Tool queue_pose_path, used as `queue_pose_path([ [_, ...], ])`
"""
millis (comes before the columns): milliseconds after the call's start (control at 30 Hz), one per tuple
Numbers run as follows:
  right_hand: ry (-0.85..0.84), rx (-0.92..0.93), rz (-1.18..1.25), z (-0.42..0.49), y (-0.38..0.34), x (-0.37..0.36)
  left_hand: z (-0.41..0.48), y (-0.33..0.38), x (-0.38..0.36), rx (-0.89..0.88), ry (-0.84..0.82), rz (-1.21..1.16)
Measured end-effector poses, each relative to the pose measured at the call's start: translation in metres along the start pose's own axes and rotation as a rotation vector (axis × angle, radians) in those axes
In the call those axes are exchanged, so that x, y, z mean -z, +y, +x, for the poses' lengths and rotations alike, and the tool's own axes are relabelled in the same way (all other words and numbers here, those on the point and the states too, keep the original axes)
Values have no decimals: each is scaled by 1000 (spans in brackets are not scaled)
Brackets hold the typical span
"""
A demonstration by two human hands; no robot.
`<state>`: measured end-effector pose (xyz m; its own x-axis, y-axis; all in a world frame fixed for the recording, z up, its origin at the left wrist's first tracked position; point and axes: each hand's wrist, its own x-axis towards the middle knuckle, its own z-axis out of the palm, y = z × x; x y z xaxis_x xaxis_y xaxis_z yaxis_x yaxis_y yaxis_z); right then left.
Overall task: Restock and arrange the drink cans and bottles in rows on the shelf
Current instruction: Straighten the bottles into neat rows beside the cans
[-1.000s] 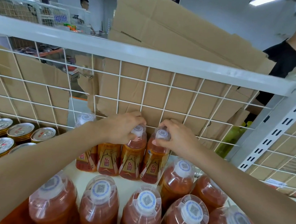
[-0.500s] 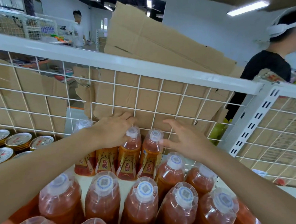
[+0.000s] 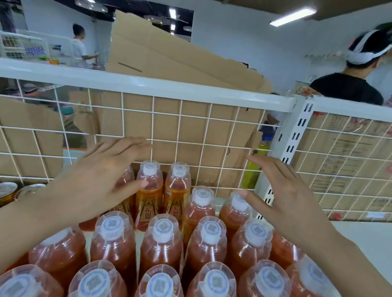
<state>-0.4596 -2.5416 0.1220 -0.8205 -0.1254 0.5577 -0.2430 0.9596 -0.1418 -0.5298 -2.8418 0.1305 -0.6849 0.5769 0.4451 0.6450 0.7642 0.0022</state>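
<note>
**Nothing held**

The left grip (image 3: 99, 183) and right grip (image 3: 286, 201) hover with fingers spread, both empty. Below and between them, orange-red plastic bottles with white caps (image 3: 161, 238) stand in rows on the white shelf (image 3: 369, 241).

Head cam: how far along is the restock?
Done: bottles stand upright in rows, the rearmost close to the wire grid; cans sit at the far left. In hand: nothing; the left hand and right hand are both open above the back bottles. Left: the shelf right of the bottles is bare, so probably more stock to add.
</note>
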Motion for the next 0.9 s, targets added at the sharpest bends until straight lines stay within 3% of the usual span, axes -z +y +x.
queue_pose_path([
  [533, -106, 127, 168, -6, 94, -5, 38, 102, -30, 227, -40, -70],
  [700, -222, 200, 259, 10, 101, -22, 53, 128, -36, 289, -169, -92],
  [900, -507, 273, 293, 31, 88, -40, 68, 125, -52, 333, -335, -154],
])
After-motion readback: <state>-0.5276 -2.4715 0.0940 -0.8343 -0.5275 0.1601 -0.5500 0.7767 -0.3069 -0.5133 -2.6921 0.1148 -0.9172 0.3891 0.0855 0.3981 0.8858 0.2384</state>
